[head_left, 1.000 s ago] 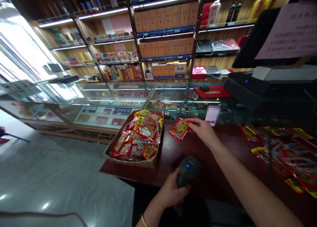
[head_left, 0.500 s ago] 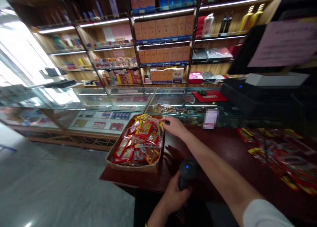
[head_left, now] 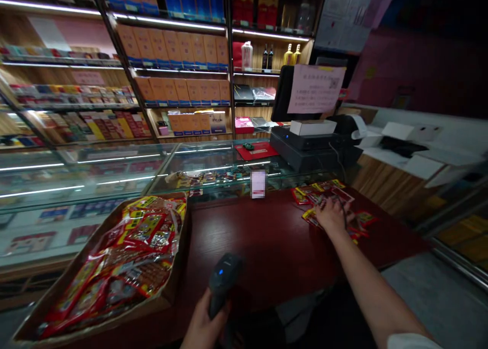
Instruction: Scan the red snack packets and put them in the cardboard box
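Note:
My left hand is wrapped round the handle of a dark barcode scanner with a lit blue dot, held above the counter's near edge. My right hand reaches out over a spread of red and yellow snack packets on the right of the counter. Its fingers look spread on the packets, though the picture is slightly blurred there. On the left, a cardboard box is full of similar shiny packets, apart from both hands.
The dark red countertop borders a glass display case. A monitor with a pink notice stands above a black cash drawer at the back. A small pixelated card stands mid-counter. Shelves of boxes line the wall.
My right hand has left the box's edge and moved right to the loose packets. The view has turned right. The scanner stays in my left hand.

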Demonstrator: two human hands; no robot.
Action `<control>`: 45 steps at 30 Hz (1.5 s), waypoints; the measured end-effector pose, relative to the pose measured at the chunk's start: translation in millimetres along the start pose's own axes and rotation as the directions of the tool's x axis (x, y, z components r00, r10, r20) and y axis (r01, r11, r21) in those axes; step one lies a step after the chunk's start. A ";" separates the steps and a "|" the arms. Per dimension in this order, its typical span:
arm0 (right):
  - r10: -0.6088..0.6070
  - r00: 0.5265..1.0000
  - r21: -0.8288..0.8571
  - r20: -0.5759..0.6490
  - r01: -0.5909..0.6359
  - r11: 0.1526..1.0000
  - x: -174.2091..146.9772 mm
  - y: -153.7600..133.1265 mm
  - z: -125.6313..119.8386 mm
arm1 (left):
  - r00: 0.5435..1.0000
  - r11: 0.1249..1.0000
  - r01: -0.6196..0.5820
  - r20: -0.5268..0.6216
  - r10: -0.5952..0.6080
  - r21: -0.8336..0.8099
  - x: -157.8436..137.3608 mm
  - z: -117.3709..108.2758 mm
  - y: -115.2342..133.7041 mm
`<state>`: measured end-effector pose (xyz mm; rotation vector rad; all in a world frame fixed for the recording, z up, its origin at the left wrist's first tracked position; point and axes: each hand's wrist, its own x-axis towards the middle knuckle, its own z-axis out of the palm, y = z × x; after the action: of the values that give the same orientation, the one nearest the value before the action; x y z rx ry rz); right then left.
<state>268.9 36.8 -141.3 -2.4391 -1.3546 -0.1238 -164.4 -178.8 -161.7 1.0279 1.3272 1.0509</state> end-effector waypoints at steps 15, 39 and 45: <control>-0.319 0.884 0.047 0.341 0.323 0.945 -79.7 -54.1 -4.2 | 0.999 0.999 0.012 0.037 -0.014 0.039 1.4 2.5 6.1; -0.273 0.892 0.915 0.361 -0.283 0.288 -139.4 -127.5 38.1 | 0.994 1.000 -0.003 0.112 0.002 0.012 -3.3 2.8 0.2; -0.153 0.918 0.929 0.366 -0.351 0.116 -180.1 -130.5 56.0 | 0.992 1.000 0.023 0.123 -0.022 -0.007 -3.3 2.8 -1.5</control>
<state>57.4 -26.3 -203.6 -1.2662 -0.8041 1.0638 -161.4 -182.3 -162.4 1.0521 1.2313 0.9600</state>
